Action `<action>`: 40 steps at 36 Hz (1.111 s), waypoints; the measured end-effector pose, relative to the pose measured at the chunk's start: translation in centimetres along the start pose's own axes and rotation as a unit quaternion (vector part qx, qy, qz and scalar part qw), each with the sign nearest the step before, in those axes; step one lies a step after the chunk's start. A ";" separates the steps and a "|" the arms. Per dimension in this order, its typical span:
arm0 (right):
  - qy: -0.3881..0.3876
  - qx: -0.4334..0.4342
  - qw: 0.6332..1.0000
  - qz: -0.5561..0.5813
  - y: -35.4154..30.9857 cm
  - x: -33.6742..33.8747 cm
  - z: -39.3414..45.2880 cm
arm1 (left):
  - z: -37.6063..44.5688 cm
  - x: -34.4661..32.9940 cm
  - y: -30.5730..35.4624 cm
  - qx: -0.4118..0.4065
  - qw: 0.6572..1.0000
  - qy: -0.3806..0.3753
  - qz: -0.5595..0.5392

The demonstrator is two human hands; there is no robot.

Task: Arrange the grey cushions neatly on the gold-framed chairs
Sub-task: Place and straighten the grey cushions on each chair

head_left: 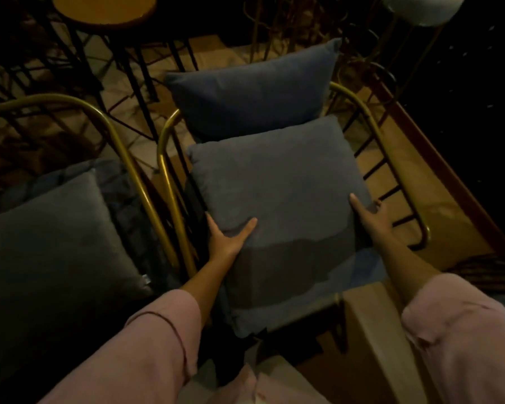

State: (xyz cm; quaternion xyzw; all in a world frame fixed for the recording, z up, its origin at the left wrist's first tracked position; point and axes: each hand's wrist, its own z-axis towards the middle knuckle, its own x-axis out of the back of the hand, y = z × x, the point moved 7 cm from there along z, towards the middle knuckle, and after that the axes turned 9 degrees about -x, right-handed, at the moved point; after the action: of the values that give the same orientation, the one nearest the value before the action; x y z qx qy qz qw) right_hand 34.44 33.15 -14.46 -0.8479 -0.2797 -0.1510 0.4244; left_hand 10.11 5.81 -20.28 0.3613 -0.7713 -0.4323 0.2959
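Observation:
A square grey cushion point(277, 182) lies over the seat of the gold-framed chair point(165, 158) in the middle of the head view. My left hand point(226, 239) grips its near left edge, thumb on top. My right hand point(369, 217) holds its right edge, fingers wrapped around the side. A second grey cushion point(254, 94) leans upright against the chair's back. Under the held cushion a grey seat pad point(301, 293) shows at the front. On the left stands another gold-framed chair point(111, 132) with a grey cushion point(50, 246) on it.
A round wooden table point(105, 10) on black legs stands at the back left. A white round stool point(423, 8) is at the back right. A wooden ledge point(455, 199) runs along the right, and a light wooden surface point(373, 339) lies near my right sleeve.

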 end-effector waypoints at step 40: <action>-0.448 0.146 0.881 -0.033 -16.7 -40.8 -30.0 | -6.2 53.6 5.7 -0.053 0.863 0.492 -0.101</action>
State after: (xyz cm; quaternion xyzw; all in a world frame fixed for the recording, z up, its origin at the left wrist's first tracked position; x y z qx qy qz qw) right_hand -8.72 2.99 -6.20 -0.7439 -0.4865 0.2740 0.3673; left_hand -17.05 -38.56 -4.76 0.5868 -0.4610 -0.2659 0.6103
